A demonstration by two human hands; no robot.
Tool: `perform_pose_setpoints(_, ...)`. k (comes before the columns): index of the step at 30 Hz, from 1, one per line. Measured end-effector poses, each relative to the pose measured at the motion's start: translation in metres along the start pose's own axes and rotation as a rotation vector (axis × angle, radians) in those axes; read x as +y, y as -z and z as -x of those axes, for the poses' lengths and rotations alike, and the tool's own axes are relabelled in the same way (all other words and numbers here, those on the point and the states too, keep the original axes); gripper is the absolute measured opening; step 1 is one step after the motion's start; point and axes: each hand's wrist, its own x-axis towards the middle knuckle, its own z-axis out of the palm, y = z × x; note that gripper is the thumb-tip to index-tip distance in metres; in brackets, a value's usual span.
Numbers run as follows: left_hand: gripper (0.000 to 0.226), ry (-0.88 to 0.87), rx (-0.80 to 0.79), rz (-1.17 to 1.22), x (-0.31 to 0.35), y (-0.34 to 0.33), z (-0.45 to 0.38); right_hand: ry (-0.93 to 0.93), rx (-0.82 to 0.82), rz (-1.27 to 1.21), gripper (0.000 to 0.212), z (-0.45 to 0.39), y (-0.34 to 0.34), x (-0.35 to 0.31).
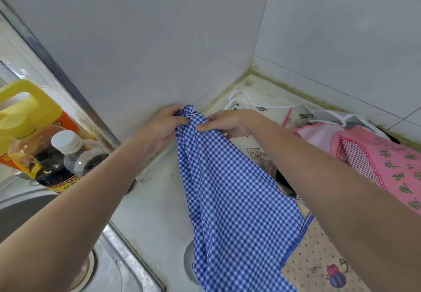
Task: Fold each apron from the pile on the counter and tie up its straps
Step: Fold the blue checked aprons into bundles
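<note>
Both hands grasp the bunched top of a blue checked apron [230, 191] near the table's [159, 200] back corner: the left hand [163, 124] seems to pinch a knot-like bunch, and the right hand [230, 122] grips the cloth just beside it. Its body hangs toward the front edge, overlapping a beige dotted apron [319, 266]. A pink apron [385, 162] lies at the right edge; bottles [57, 155] stand beyond the sink [127, 266] at the left.

Partly legible lettering, perhaps "Beer", on beige dotted apron [319, 266], bottle label [66, 183] characters too blurred to read
</note>
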Motion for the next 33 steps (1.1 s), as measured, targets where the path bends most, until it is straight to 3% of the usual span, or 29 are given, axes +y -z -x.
perform_pose_setpoints(2, 0.025, -0.115, 0.065, -0.212, -0.002, -0.004, -0.003, 0.090, 0.062, -0.210, 0.037, -0.006, -0.006, -0.003)
perform_pose_setpoints(4, 0.035, -0.288, 0.190, -0.674, -0.009, -0.006, -0.005, 0.132, 0.234, -0.265, 0.043, -0.016, -0.011, 0.000)
perform_pose_setpoints(6, 0.051, -0.433, 0.285, -1.030, -0.020, -0.011, -0.002, 0.158, 0.460, -0.076, 0.044, -0.029, -0.019, 0.005)
perform_pose_setpoints(8, 0.057, -0.470, 0.263, -1.160, -0.035, -0.022, 0.012, 0.194, 0.596, 0.091, 0.046, -0.040, -0.024, 0.010)
perform_pose_setpoints(11, 0.061, -0.174, 0.101, -1.054, -0.065, -0.037, 0.031, 0.148, 0.672, 0.233, 0.059, -0.041, -0.026, 0.012)
perform_pose_setpoints(13, 0.078, 0.196, 0.026, -0.784, -0.081, -0.037, 0.036, 0.173, 0.728, 0.337, 0.053, -0.027, -0.025, 0.018)
perform_pose_setpoints(15, 0.086, 0.414, -0.002, -0.516, -0.093, -0.037, 0.042, 0.222, 0.704, 0.413, 0.041, -0.003, -0.030, 0.033)
perform_pose_setpoints(17, 0.072, 0.433, -0.024, -0.478, -0.103, -0.038, 0.048, 0.188, 0.624, 0.528, 0.032, 0.020, -0.042, 0.058)
perform_pose_setpoints(21, 0.016, 0.369, -0.031, -0.453, -0.105, -0.039, 0.060, 0.094, 0.363, 0.685, 0.027, 0.054, -0.084, 0.098)
perform_pose_setpoints(23, 0.014, 0.332, 0.053, -0.423, -0.105, -0.035, 0.061, 0.108, 0.338, 0.685, 0.027, 0.064, -0.103, 0.109)
perform_pose_setpoints(27, 0.027, 0.344, 0.144, -0.350, -0.108, -0.029, 0.070, 0.177, 0.477, 0.613, 0.025, 0.084, -0.143, 0.122)
perform_pose_setpoints(30, 0.048, 0.379, 0.090, -0.390, -0.113, -0.027, 0.086, 0.212, 0.487, 0.539, 0.028, 0.110, -0.172, 0.134)
perform_pose_setpoints(33, 0.064, 0.379, -0.044, -0.337, -0.122, -0.032, 0.108, 0.220, 0.373, 0.592, 0.049, 0.136, -0.199, 0.152)
